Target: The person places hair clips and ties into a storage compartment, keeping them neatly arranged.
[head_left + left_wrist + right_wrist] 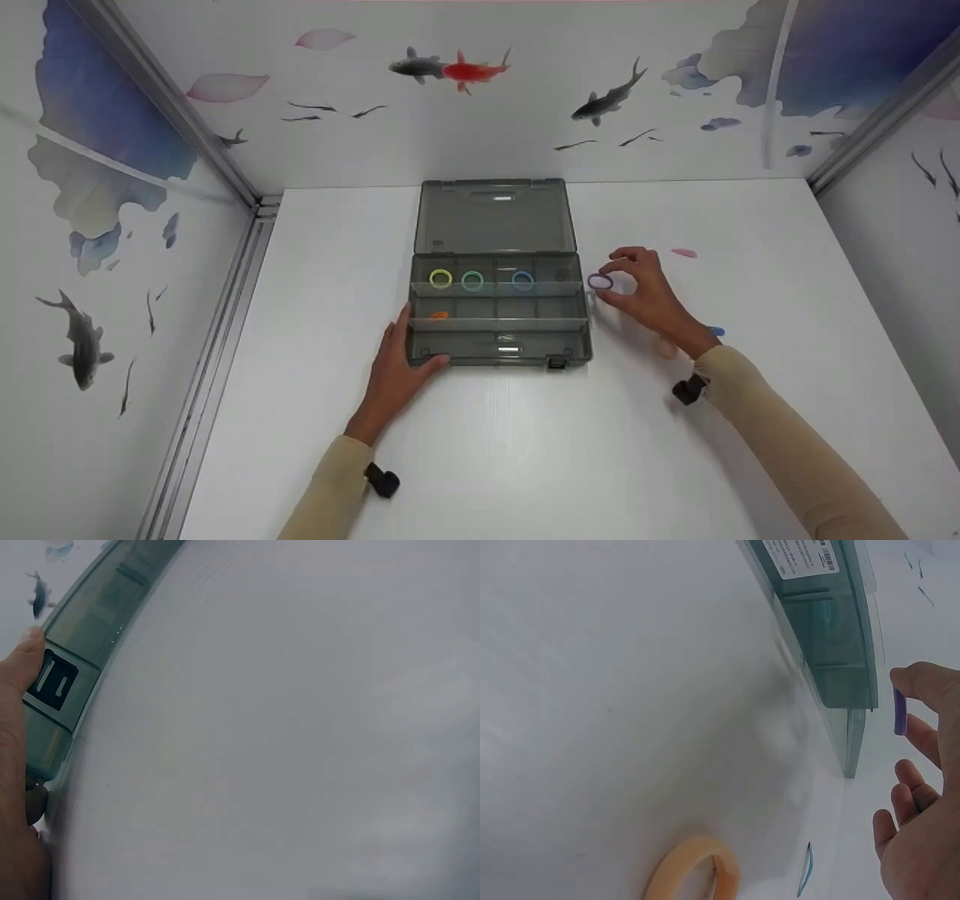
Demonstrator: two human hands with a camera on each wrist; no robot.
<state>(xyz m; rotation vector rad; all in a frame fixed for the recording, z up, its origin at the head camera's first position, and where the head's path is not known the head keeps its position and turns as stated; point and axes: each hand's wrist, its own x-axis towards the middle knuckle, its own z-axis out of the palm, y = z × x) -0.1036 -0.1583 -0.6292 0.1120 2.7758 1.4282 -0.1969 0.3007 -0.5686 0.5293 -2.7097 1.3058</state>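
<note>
A grey translucent compartment box (499,341) lies with its lid (495,217) raised at the back. My left hand (395,373) holds its front left corner, thumb over the front rim and fingers along the side. Between thumb and forefinger my right hand (641,289) pinches a purple hair tie (900,712), just right of the box. The back row contains a yellow hair tie (431,279), a green one (463,281) and a blue one (514,280). An orange hair tie (439,316) is in the middle row.
Right of the box, a pink hair tie (684,253) lies on the white table (495,442). A peach hair tie (671,870) and a blue hair tie (718,331) lie near my right wrist. Printed walls enclose the back and sides.
</note>
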